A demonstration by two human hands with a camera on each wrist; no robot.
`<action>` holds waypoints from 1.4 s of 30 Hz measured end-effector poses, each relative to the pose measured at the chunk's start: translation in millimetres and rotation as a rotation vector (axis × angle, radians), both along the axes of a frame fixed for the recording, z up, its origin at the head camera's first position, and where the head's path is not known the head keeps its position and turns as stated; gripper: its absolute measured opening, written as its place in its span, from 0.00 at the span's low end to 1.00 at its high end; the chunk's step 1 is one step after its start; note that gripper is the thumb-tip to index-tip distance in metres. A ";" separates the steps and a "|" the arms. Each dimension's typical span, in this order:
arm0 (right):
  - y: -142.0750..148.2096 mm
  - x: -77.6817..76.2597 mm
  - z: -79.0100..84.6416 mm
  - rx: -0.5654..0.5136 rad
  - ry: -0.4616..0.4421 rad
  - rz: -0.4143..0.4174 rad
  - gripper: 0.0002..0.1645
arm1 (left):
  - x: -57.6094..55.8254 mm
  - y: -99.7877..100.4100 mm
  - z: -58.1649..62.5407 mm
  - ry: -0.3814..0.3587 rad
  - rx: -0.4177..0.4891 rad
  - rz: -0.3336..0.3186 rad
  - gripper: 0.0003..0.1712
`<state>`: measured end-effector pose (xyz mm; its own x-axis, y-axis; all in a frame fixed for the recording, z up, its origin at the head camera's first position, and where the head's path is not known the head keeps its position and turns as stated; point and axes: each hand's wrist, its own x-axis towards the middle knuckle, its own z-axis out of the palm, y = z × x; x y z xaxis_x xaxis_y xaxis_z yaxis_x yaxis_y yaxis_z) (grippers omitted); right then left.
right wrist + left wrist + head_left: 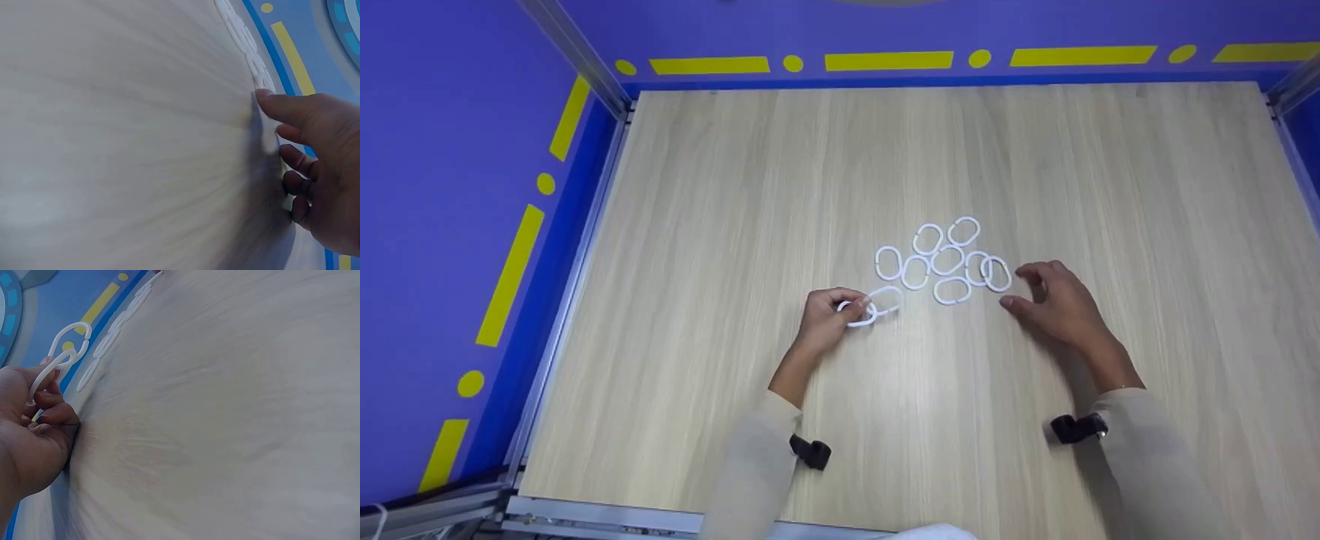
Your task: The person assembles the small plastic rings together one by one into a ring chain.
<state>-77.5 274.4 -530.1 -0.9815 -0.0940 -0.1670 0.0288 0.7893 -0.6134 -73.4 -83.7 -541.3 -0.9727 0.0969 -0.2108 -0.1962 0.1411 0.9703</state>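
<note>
My left hand (825, 319) pinches a white oval curtain ring (861, 324) between thumb and fingers, above the table. A second curtain ring (895, 288) hooks through it and sticks out to the right. In the left wrist view the gripped ring (44, 374) crosses the thumb, and the linked ring (72, 325) shows a narrow gap in its loop. Several similar rings lie in a loose cluster ahead, the rightmost ring (1009, 274) overlapping its neighbour. Beside that one, my right hand (1061, 304) holds nothing, its thumb and fingers apart and loosely bent.
The light wooden table (720, 225) has a blue wall (885, 30) with yellow marks behind it and another blue wall (427, 187) at the left. Metal rails edge the table. A black camera mount sits at each wrist.
</note>
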 end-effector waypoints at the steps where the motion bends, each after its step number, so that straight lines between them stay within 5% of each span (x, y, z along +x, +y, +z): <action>1: -0.4 -1.7 0.7 -0.009 0.000 0.005 0.34 | -0.2 -0.1 0.2 -0.002 -0.003 0.001 0.10; 11: -2.9 -29.5 11.2 -0.038 -0.054 0.192 0.42 | -1.2 0.2 -0.1 -0.044 0.016 -0.005 0.11; 23: -1.6 -41.8 12.5 -0.014 -0.060 0.248 0.34 | -1.1 -1.9 2.4 -0.032 0.000 0.004 0.11; 32: -2.8 -27.5 5.5 -0.060 -0.035 0.163 0.32 | 0.1 -0.9 1.1 -0.044 -0.011 0.002 0.11; 38: -5.1 -10.9 -4.5 -0.191 0.088 0.086 0.28 | 0.6 -1.6 1.4 -0.034 0.025 0.008 0.10; 42: -12.4 0.4 -6.8 -0.341 0.070 0.034 0.25 | 1.1 -2.4 2.1 -0.025 0.051 0.010 0.10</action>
